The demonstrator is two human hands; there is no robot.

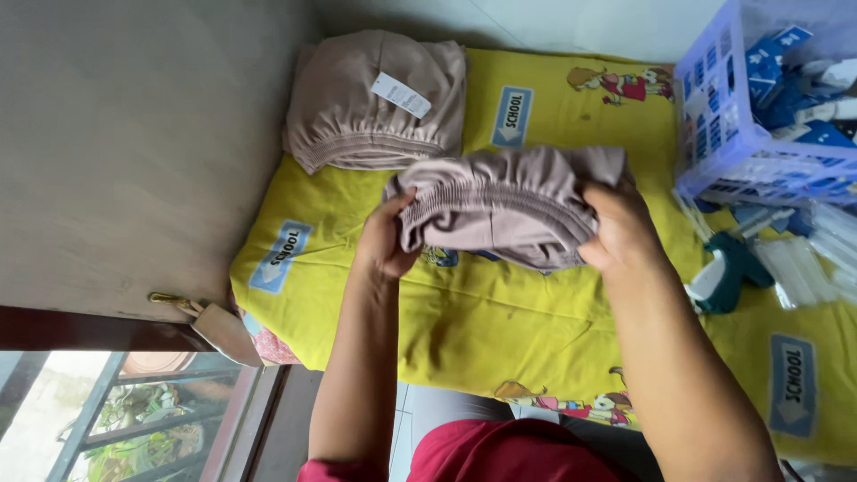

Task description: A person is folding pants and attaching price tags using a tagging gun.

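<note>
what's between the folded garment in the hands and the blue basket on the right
In the head view, only bare yellow printed cloth lies between the held mauve garment and the blue basket.

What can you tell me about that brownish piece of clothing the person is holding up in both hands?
The folded garment is a soft, dusty taupe cloth with a gathered elastic waistband running along its near edge. It looks thin and stretchy, and it is bunched in several layers. The left hand grips its left end and the right hand its right end, holding it level just above the yellow printed cloth. A similar folded garment with a white tag lies behind it, apart.
</note>
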